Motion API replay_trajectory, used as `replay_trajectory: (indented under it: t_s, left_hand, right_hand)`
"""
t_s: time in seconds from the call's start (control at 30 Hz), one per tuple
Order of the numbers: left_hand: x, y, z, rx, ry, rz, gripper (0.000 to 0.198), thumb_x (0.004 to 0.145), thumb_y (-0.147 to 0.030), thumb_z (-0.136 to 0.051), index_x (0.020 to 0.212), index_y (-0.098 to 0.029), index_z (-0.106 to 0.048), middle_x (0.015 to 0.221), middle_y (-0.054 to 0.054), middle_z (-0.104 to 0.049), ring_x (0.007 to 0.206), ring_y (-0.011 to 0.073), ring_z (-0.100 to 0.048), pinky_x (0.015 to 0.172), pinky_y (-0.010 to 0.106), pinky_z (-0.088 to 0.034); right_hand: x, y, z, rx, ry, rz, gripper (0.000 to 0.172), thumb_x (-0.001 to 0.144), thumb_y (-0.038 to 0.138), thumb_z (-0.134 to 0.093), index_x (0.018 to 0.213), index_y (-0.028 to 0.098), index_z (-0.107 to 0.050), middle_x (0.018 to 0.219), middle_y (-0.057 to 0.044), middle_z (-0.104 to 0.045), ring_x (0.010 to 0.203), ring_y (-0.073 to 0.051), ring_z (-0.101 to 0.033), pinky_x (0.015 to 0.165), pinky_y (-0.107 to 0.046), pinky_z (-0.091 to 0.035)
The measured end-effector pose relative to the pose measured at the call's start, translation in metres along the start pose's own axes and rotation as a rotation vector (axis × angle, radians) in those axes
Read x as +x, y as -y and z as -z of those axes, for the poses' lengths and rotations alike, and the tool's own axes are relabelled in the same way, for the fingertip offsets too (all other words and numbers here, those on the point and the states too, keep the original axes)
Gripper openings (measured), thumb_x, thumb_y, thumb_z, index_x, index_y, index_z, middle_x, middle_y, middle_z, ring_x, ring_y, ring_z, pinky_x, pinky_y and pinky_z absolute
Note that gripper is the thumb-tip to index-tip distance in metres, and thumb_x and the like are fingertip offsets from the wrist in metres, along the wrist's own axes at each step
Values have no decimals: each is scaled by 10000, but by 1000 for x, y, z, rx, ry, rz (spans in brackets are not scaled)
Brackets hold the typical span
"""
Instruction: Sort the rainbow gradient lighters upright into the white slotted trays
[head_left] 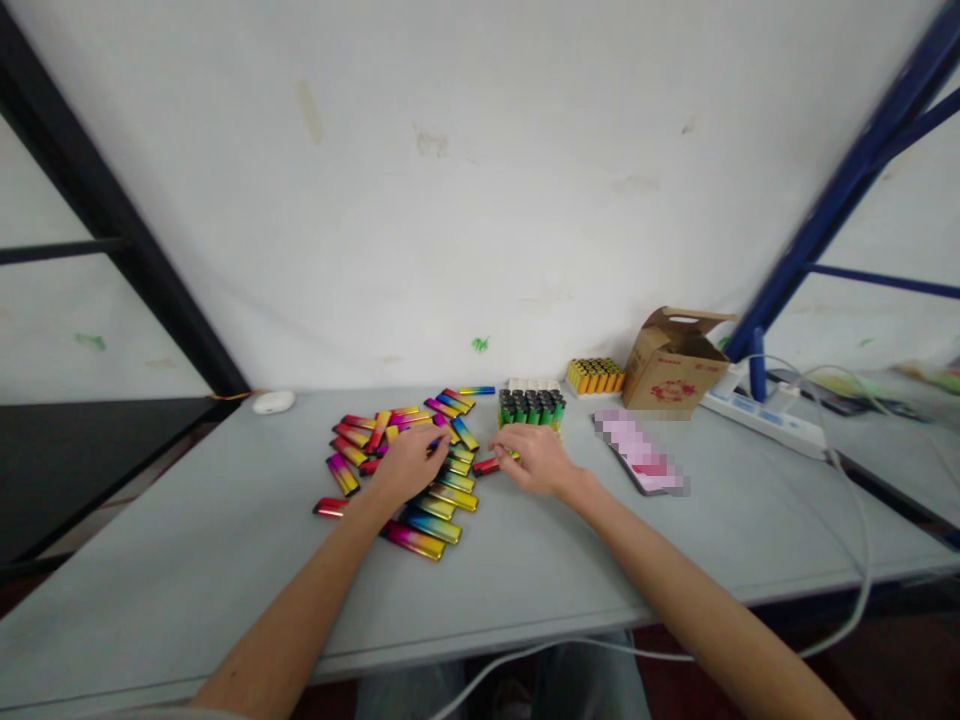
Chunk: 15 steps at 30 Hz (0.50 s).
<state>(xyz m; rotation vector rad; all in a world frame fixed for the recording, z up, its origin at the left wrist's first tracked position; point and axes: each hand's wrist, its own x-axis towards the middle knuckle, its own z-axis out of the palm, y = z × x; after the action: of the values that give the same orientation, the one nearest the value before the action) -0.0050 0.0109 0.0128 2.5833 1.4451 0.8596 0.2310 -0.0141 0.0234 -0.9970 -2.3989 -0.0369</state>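
Table [225, 560]: grey, set against a white wall.
Pile [442, 500] of rainbow lighters: spread flat, left of centre. Your left hand [409, 462] lies palm-down on its middle, fingers curled onto the lighters. Cannot tell whether it grips any.
Box [671, 362]: cardboard, flap open, far right.
Tray [531, 408]: full of upright green lighters, just behind your right hand [536, 458].
Hands near, not touching.
Red lighter [486, 466]: at the pile's right edge, at your right fingertips. Pinched or merely touched, cannot tell.
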Motion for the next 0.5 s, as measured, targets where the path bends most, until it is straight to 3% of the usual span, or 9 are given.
replay_trajectory:
  t_s: [0.07, 0.2, 0.5]
  left_hand:
    - [1, 0, 2, -27, -31, 7, 306, 919, -296, -384, 838, -172, -653, 875, 98, -707, 858, 225, -638, 820, 357, -483]
    - [3, 1, 7, -80, -85, 22, 305, 915, -301, -393, 840, -170, -657, 877, 86, -718, 872, 210, -643, 839, 342, -481]
    - [3, 17, 8, -13, -165, 109, 312, 901, -337, -418, 882, -185, -689, 964, 78, -741, 913, 213, -655, 886, 341, -485]
  right_hand:
    - [3, 8, -11, 9, 63, -9, 193, 887, 215, -463, 910, 184, -652, 834, -60, -679, 764, -187, -615, 684, -275, -432]
    - [-6, 12, -24, 111, 84, -4, 227, 840, 156, -510, 1015, 191, -651, 986, -62, -685, 860, -183, -622, 763, -277, -454]
    - [-7, 0, -3, 187, 73, -44, 373, 739, 29, -519, 1022, 206, -685, 959, -47, -701, 954, -204, -591, 854, -319, -445]
